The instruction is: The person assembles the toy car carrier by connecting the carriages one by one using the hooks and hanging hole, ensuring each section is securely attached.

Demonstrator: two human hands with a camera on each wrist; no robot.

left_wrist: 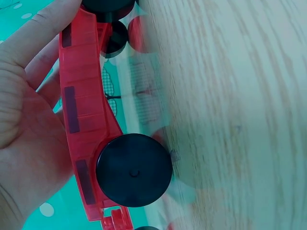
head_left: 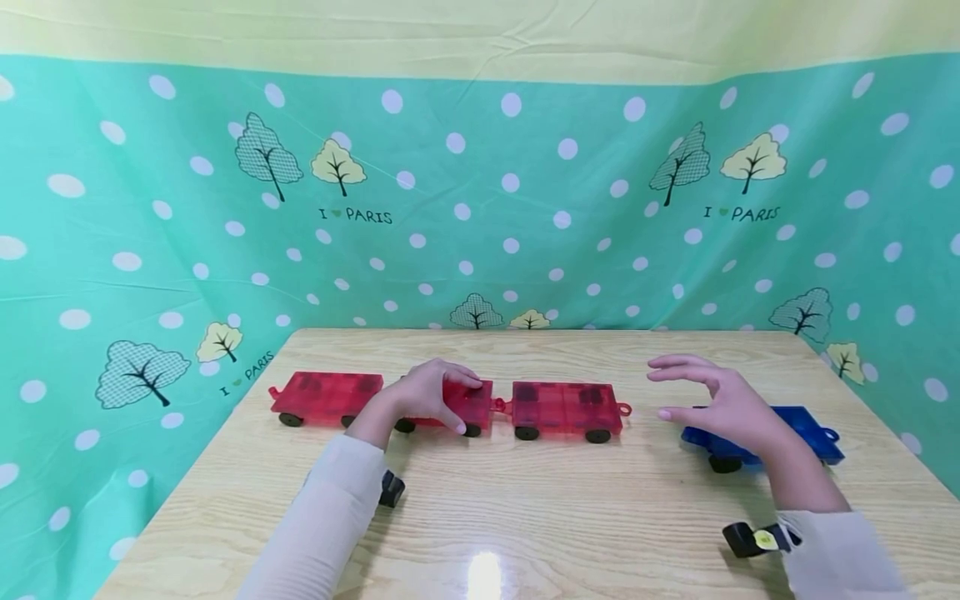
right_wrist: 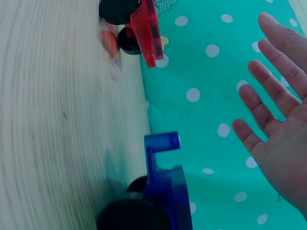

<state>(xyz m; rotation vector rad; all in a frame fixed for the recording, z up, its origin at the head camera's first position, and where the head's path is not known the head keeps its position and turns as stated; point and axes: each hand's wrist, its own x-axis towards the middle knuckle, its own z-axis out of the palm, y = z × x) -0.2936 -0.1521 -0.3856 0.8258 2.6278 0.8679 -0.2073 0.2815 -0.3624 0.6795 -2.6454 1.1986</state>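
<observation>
Three translucent red toy train cars with black wheels stand in a row in the head view. My left hand (head_left: 420, 393) grips the middle red car (head_left: 477, 402) from above, thumb on its near side; the left wrist view shows this car (left_wrist: 86, 105) up close. The right red car (head_left: 566, 407) meets it at a small coupling (head_left: 500, 406). Behind my left hand, the joint to the left red car (head_left: 326, 397) is hidden. My right hand (head_left: 731, 408), fingers spread and holding nothing, hovers by a blue toy train car (head_left: 806, 429), partly covering it. The blue car's hook (right_wrist: 162, 141) faces the red cars.
The cars stand on a light wood-grain table (head_left: 525, 508). A green dotted cloth (head_left: 420, 267) with printed trees hangs behind and beside it. Black wrist-camera parts (head_left: 742, 540) stick out by the sleeves.
</observation>
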